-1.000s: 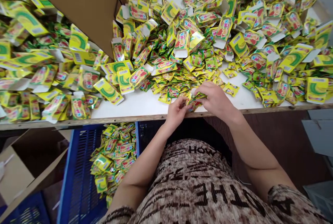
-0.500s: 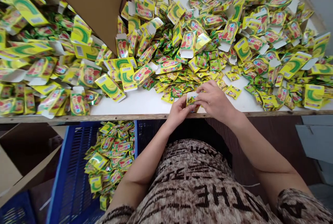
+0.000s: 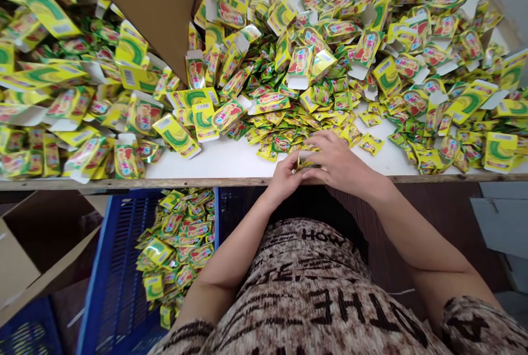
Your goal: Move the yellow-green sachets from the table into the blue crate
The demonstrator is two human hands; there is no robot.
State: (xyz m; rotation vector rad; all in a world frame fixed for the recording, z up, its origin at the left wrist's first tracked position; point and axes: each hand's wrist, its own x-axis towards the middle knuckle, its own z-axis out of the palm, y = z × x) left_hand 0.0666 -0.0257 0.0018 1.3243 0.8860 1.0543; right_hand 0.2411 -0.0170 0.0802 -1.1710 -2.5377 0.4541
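Close to the table's front edge, my left hand (image 3: 284, 179) pinches a small yellow-green box (image 3: 304, 162) that shows a pale flap. My right hand (image 3: 341, 164) is closed over the same box from the other side, its thumb near my left thumb. Most of the box is hidden behind my fingers. Right beyond my hands lies a heap of small yellow sachets (image 3: 284, 136), and one loose sachet (image 3: 370, 144) rests to the right of it. Open flat boxes (image 3: 300, 64) with white flaps lie on top of the pile further back.
A white table (image 3: 231, 160) with a wooden front edge carries the piles. At left a brown cardboard panel (image 3: 152, 3) stands among more boxes (image 3: 175, 135). Below the edge, a blue plastic crate (image 3: 97, 283) holds many filled packs (image 3: 181, 239). An open carton (image 3: 16, 256) stands at lower left.
My right fingers have folded further down over the box, covering more of it and its white flap. The view has shifted slightly; the piles look the same.
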